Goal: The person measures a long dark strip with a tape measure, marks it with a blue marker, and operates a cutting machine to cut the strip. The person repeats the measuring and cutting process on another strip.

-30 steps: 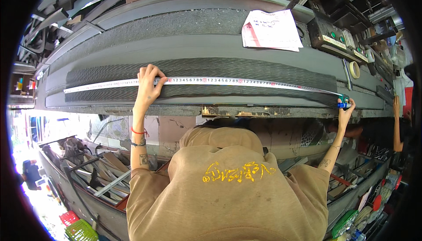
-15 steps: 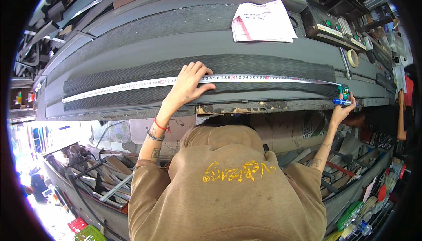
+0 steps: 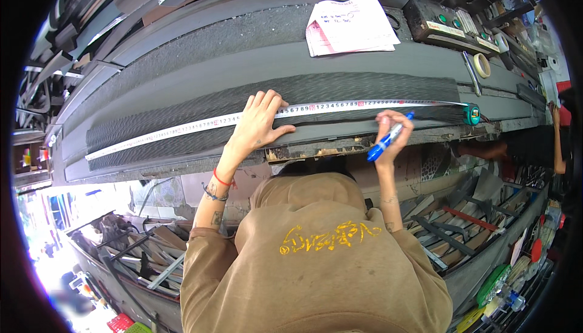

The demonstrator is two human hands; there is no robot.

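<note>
A long strip of dark, finely pleated material (image 3: 388, 85) lies across the grey bench (image 3: 243, 68). The white blade of a tape measure (image 3: 340, 106) is drawn out along it, with its teal case (image 3: 472, 114) resting at the strip's right end. My left hand (image 3: 258, 120) lies flat on the blade and strip left of the middle, fingers stretched and thumb apart. In my right hand (image 3: 398, 135) is a blue marker (image 3: 381, 149), held slanted above the bench's front edge, just near the blade. That hand is apart from the tape case.
Papers (image 3: 352, 24) with handwriting lie at the back. A control box (image 3: 437, 22) with green buttons, a silver rod-like tool (image 3: 472, 73) and a roll of tape (image 3: 481, 65) stand right. Offcut bins (image 3: 464, 220) flank me. Another person's arm (image 3: 557, 138) shows at far right.
My right hand has let go of the tape case and moved left with the marker, toward the middle of the bench. My left hand stays on the blade. The view has shifted slightly.
</note>
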